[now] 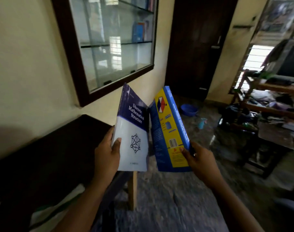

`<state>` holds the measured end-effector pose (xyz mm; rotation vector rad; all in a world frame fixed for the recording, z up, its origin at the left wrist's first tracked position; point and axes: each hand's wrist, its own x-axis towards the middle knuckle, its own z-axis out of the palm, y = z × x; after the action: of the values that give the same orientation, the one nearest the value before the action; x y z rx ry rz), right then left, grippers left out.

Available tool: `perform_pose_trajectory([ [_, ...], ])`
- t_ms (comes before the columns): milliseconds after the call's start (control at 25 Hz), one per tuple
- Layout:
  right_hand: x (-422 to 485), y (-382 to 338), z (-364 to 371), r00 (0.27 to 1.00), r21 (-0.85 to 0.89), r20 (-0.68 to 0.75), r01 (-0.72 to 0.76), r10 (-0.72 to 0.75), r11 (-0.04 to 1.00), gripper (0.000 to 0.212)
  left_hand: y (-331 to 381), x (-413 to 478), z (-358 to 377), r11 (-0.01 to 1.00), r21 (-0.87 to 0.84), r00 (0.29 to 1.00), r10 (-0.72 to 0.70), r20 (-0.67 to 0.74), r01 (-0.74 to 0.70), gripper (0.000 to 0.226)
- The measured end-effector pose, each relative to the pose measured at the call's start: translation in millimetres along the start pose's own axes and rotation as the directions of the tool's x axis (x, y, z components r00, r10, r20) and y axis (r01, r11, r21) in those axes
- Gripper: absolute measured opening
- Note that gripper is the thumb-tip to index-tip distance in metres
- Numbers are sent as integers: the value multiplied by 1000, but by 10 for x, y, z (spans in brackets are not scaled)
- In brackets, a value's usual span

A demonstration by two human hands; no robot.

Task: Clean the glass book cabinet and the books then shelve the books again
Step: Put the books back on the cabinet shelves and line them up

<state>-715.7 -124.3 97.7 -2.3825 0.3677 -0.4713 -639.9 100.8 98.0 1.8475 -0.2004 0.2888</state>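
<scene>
The purple-and-white book (133, 131) and the blue-and-yellow book (169, 131) are held upright side by side in the air, below the wall-hung glass cabinet (71, 47) and beside the dark tabletop (51, 156). The left grip (107, 151) is curled round the first book's outer edge, thumb on the cover; the right grip (198, 156) clasps the second likewise. Shelving likely goes best one book at a time, lowered gently onto the glass shelf (116, 44).

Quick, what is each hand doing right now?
Left hand: closed, gripping the white and purple book.
Right hand: closed, gripping the blue and yellow book.
</scene>
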Motion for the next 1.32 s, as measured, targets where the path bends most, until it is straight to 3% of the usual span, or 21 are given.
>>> perform_pose_trajectory([
  [280, 1750, 1127, -505, 982, 26, -159, -100, 103, 995, 28, 214, 1272, 1927, 995, -9, 990, 100, 97, -99, 41],
  [640, 4415, 2050, -896, 974, 78, -198, -100, 113, 992, 29, 470, 3203, 4071, 998, -50, 984, -36, 173, 46, 38],
  [760, 5379, 2429, -909, 977, 87, -207, -43, 61, 995, 29, 419, 3907, 4654, 996, -85, 996, -31, 83, 38, 41],
  [960, 7104, 2878, -981, 981, 131, -188, 66, -41, 989, 28, 510, 5163, 5406, 999, 7, 986, 50, -156, -49, 41],
  [1120, 8637, 2904, -976, 984, 216, -102, 164, -144, 963, 27, 631, 6215, 5800, 999, 26, 923, 47, -381, -40, 40],
  [1320, 10138, 2602, -627, 961, 300, -70, 274, -266, 914, 27, 615, 7430, 5944, 990, 66, 826, 141, -546, -125, 42],
])
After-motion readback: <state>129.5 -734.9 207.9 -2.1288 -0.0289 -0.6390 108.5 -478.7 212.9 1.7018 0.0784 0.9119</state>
